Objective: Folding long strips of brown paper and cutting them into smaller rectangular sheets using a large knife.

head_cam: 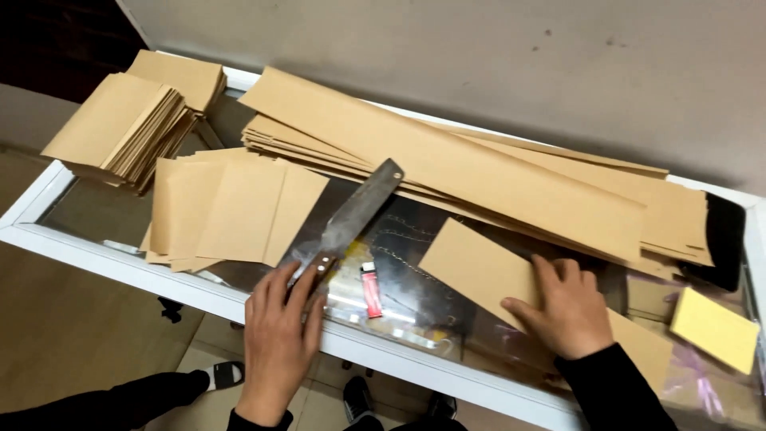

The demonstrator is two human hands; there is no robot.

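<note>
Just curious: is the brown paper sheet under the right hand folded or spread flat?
Spread flat: the brown paper sheet lies smooth on the glass tabletop, pressed by the right hand.

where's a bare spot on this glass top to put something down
One bare patch of glass lies at the left, between the small stack and the cut sheets. Another lies mid-front, around the red lighter, between the knife under the left hand and the sheet under the right hand. The back, with the long strips, is crowded.
</note>
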